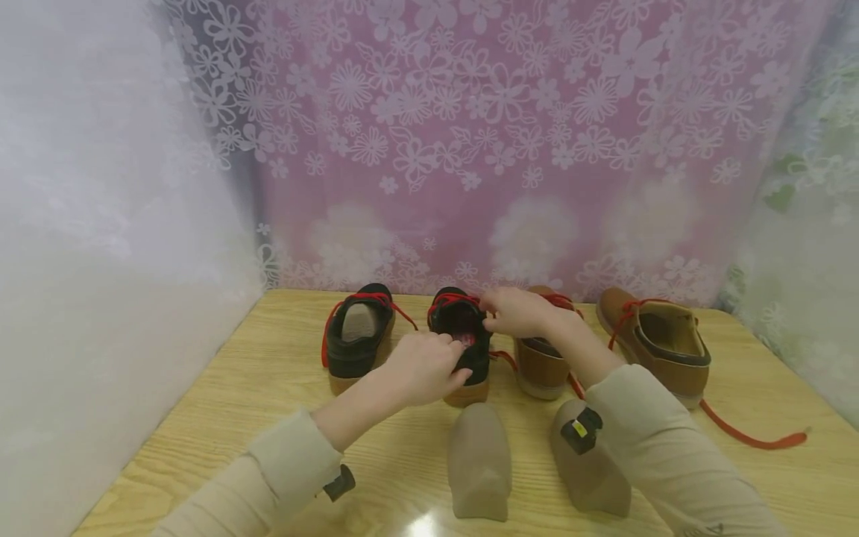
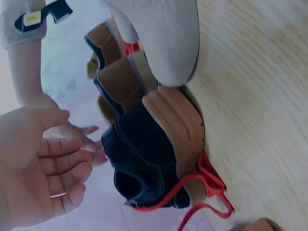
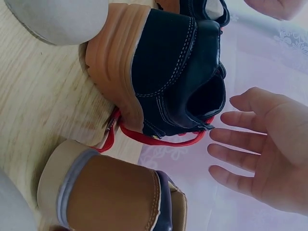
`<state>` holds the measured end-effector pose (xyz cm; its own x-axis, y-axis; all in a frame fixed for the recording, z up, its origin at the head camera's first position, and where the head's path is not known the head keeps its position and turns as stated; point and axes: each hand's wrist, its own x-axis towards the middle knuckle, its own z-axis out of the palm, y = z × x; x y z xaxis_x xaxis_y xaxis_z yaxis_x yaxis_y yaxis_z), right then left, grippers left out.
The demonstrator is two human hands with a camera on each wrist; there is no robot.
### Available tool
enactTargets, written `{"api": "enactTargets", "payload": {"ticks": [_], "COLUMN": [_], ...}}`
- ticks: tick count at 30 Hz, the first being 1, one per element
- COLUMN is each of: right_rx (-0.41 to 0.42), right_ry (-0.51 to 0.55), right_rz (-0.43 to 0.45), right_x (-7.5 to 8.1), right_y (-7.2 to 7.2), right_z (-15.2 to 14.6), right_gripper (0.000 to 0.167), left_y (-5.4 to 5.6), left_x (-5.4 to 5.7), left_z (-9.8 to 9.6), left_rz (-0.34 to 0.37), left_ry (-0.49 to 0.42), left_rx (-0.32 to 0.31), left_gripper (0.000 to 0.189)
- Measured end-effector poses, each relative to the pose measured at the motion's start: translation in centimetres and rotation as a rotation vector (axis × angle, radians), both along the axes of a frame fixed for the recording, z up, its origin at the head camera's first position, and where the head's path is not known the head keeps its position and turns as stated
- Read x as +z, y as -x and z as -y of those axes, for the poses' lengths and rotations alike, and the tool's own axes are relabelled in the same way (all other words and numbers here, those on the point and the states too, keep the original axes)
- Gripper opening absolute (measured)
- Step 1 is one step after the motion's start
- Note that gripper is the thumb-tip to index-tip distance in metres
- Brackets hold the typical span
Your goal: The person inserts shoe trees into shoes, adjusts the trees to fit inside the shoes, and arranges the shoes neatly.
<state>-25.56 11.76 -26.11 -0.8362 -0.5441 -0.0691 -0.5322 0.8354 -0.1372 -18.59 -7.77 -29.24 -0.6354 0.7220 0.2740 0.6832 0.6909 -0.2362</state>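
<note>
A black shoe [image 1: 478, 367] with a tan sole and red laces stands heel toward me, second from the left. My left hand [image 1: 424, 365] hovers over its heel, fingers loosely bent and holding nothing. In the left wrist view this hand's palm and fingers [image 2: 68, 162] lie apart from the shoe. At the shoe's right side is my right hand [image 1: 518, 312], its fingertips close to the opening. The right wrist view shows that hand's fingers [image 3: 240, 139] spread and nearly straight beside the collar, with nothing held. A pinkish-red patch shows inside the shoe.
Left of it stands another black shoe [image 1: 352, 350] with a beige form [image 1: 360, 323] inside. Two brown shoes stand to the right, one under my right forearm [image 1: 540, 369], one [image 1: 661, 350] farther over, its red lace [image 1: 751, 441] trailing. Two beige forms [image 1: 479, 462] lie in front.
</note>
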Motion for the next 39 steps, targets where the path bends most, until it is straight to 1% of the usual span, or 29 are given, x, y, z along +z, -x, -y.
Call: {"api": "enactTargets", "payload": {"ticks": [2, 6, 9, 13, 17, 20, 26, 30, 33, 35, 38, 39], "right_rx": [0.009, -0.001, -0.017, -0.013, -0.005, -0.008, -0.019, -0.032, -0.025, -0.022, -0.024, -0.025], "right_ry": [0.002, -0.002, -0.01, -0.023, -0.033, -0.041, -0.066, -0.078, -0.081, -0.084, -0.09, -0.094], "right_rz": [0.001, 0.011, 0.02, 0.021, 0.025, 0.041, 0.055, 0.058, 0.053, 0.048, 0.042, 0.041], "right_x": [-0.2, -0.6, -0.8, -1.0, -1.0, -1.0, -1.2, -1.2, -1.2, -1.2, -1.2, -1.2], "right_y": [0.0, 0.0, 0.0, -0.1, -0.1, -0.1, -0.1, 0.0, 0.0, 0.0, 0.0, 0.0], "right_z": [0.0, 0.0, 0.0, 0.0, 0.0, 0.1, 0.3, 0.2, 0.2, 0.2, 0.2, 0.2], "right_gripper": [0.031, 0.033, 0.035, 0.035, 0.034, 0.035, 0.039, 0.04, 0.04, 0.039, 0.039, 0.039], "left_y": [-0.3, -1.1, -1.6, -2.4, -3.2, -3.8, -4.9, -5.4, -5.9, -6.3, -7.0, -7.3], "left_x": [-0.2, -0.5, -0.7, -0.9, -1.2, -1.4, -1.8, -2.1, -2.5, -2.7, -3.2, -3.4], "left_z": [-0.3, -0.9, -1.3, -1.7, -2.1, -2.4, -2.7, -2.7, -2.8, -2.9, -3.0, -3.1], "left_rz": [0.004, 0.044, 0.079, 0.104, 0.103, 0.142, 0.256, 0.311, 0.285, 0.235, 0.151, 0.135], "left_ry": [0.009, 0.029, 0.061, 0.121, 0.17, 0.179, 0.195, 0.185, 0.171, 0.165, 0.142, 0.131], "left_rx": [-0.017, -0.04, -0.064, -0.116, -0.173, -0.202, -0.231, -0.262, -0.282, -0.281, -0.244, -0.228], "left_gripper": [0.03, 0.032, 0.032, 0.027, 0.028, 0.033, 0.043, 0.043, 0.043, 0.044, 0.046, 0.046]}}
